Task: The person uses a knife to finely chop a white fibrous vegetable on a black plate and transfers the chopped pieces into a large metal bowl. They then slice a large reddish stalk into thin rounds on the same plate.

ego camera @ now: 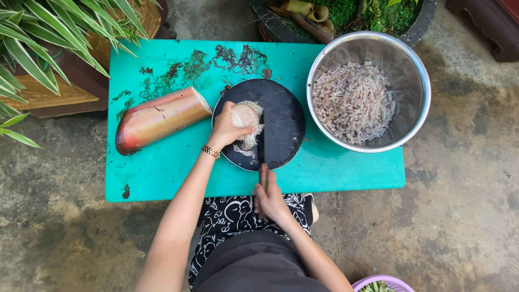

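The left hand [227,128] clasps a pale, layered banana blossom core [246,114] on the round dark board [284,127]; the right hand [268,197] grips a knife [261,148] slicing beside it.

1. Floor [459,205]: grey stained concrete, damp patches; even daylight.
2. Table [162,173]: low, turquoise, scuffed along its far edge.
3. Far left: striped-leaf plant [48,32]; far centre: dark planter [421,21].
4. Near right: purple basket [386,283].
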